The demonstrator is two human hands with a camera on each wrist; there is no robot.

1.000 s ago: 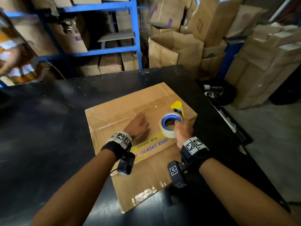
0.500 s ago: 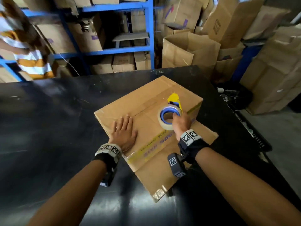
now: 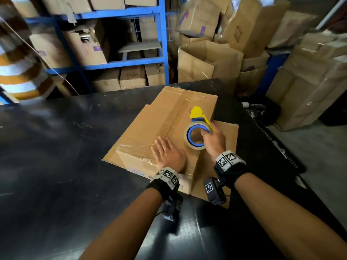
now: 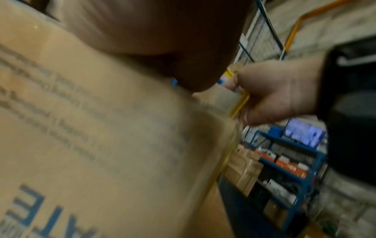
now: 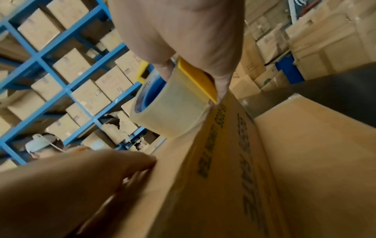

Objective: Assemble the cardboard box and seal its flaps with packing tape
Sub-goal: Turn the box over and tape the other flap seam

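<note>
Box (image 3: 165, 128) flat-topped on the black table (image 3: 56, 156), long seam running from near-left to far-right. Right hand (image 3: 213, 141) curled round the tape dispenser (image 3: 197, 135), roll resting on the box top at the seam, yellow blade end pointing far along it. Left hand (image 3: 169, 156) flat, fingers straight, pressing the near end of the top, just left of the roll. Likely next: pull along the seam toward the far edge, right hand nearer that path, left holding the box down. Head view alone shows the whole seam and its old tape; right wrist view (image 5: 173, 111) shows the roll's contact with the cardboard; left wrist view blurred, mostly printed side panel
</note>
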